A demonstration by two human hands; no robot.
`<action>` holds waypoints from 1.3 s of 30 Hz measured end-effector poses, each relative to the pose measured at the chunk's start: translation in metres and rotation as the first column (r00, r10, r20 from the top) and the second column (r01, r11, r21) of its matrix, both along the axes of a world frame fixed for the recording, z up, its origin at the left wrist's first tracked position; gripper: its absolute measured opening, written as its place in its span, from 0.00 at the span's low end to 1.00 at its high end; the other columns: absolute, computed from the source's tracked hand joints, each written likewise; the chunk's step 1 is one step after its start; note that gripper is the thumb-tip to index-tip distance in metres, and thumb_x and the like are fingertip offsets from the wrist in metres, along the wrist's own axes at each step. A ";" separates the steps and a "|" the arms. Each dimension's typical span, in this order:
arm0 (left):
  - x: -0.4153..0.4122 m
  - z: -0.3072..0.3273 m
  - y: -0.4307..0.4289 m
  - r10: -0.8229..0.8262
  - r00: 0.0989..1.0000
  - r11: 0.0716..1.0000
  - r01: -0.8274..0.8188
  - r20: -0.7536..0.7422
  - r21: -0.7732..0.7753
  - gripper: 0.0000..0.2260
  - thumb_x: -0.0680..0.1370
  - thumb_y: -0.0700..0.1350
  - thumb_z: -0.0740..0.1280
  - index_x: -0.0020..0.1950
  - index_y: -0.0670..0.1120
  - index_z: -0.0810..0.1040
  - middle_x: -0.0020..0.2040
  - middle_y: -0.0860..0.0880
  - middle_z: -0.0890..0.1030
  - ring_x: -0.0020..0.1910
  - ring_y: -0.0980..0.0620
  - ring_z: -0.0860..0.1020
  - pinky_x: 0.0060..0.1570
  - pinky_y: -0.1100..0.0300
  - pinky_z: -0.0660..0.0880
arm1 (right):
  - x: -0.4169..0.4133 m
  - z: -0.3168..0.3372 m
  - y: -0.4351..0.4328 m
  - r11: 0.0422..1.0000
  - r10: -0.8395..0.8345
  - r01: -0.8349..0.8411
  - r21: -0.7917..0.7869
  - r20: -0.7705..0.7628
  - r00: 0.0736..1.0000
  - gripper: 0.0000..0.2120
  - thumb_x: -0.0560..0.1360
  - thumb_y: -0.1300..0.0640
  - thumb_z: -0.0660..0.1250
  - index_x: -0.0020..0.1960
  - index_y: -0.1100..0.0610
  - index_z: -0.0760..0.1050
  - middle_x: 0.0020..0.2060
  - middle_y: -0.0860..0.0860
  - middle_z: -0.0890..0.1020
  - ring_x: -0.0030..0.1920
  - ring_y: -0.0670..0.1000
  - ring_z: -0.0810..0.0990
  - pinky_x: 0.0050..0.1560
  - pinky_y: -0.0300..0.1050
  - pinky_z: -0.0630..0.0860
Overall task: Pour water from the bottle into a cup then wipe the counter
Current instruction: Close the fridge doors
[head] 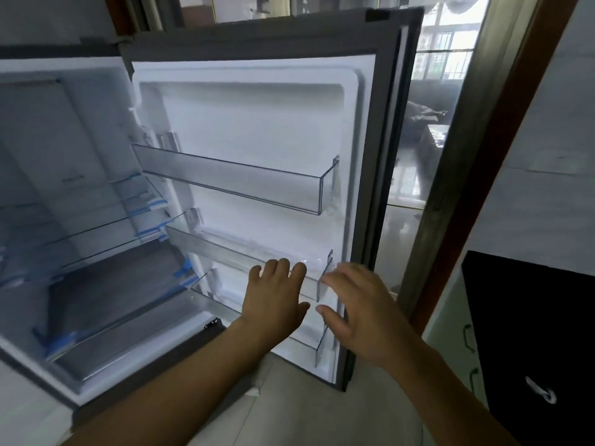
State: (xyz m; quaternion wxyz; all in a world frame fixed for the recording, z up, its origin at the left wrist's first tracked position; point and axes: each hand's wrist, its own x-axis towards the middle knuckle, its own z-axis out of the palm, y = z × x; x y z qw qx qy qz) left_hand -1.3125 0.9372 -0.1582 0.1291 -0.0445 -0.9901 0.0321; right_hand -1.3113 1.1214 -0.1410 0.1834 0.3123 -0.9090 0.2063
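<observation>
Two empty hands [273,297] [357,313] before fridge door [257,123]

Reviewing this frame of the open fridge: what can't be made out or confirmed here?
- Head view: no bottle or cup shows; the clear plastic door shelves look bare, but the left hand and right hand cover parts of the lower ones.
- Grey fridge interior: blurred, cut off at the left edge.
- Black cabinet: cut off at the right edge.
- Hand contact with the shelf: unclear.

Home kitchen: open fridge [244,130], counter [528,317].
</observation>
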 end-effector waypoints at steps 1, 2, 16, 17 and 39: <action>0.009 -0.001 -0.005 0.013 1.000 1.000 -0.013 0.000 -0.006 0.28 0.76 0.63 0.66 0.70 0.49 0.65 0.66 0.47 0.73 0.67 0.44 0.70 0.67 0.47 0.65 | 0.001 -0.001 -0.003 0.997 0.038 -0.044 -0.063 -0.100 0.994 0.20 0.75 0.44 0.69 0.63 0.54 0.78 0.60 0.51 0.80 0.63 0.52 0.77 0.62 0.45 0.71; 0.019 0.000 -0.011 0.023 1.000 1.000 -0.023 0.004 -0.010 0.29 0.76 0.65 0.66 0.69 0.50 0.66 0.65 0.47 0.74 0.67 0.44 0.70 0.67 0.47 0.65 | 0.002 -0.003 -0.005 0.990 0.058 -0.080 -0.112 -0.190 0.980 0.19 0.74 0.45 0.69 0.60 0.55 0.79 0.58 0.52 0.81 0.62 0.53 0.77 0.62 0.47 0.73; 0.194 0.022 -0.157 0.052 0.999 0.996 -0.052 0.000 0.069 0.16 0.70 0.53 0.74 0.55 0.50 0.77 0.58 0.51 0.80 0.59 0.47 0.79 0.58 0.52 0.73 | 0.091 0.006 -0.147 0.914 0.190 -0.399 -0.065 -0.802 0.566 0.16 0.71 0.52 0.73 0.57 0.52 0.78 0.66 0.52 0.75 0.73 0.57 0.67 0.73 0.61 0.59; 0.208 0.024 -0.173 0.086 0.996 0.989 -0.085 0.000 0.123 0.17 0.73 0.54 0.72 0.60 0.51 0.76 0.62 0.52 0.79 0.62 0.48 0.77 0.61 0.54 0.71 | 0.098 0.014 -0.161 0.908 0.171 -0.408 -0.090 -0.811 0.560 0.18 0.71 0.52 0.73 0.59 0.52 0.77 0.67 0.54 0.74 0.74 0.57 0.65 0.72 0.62 0.58; 0.241 0.161 -0.411 0.404 0.661 0.849 -0.014 -0.633 0.528 0.40 0.75 0.51 0.74 0.79 0.45 0.55 0.76 0.44 0.64 0.74 0.48 0.64 0.71 0.45 0.72 | 0.129 0.056 -0.494 0.831 0.488 -0.551 -0.074 -0.377 0.787 0.44 0.75 0.39 0.63 0.82 0.51 0.45 0.81 0.57 0.46 0.81 0.57 0.44 0.77 0.60 0.54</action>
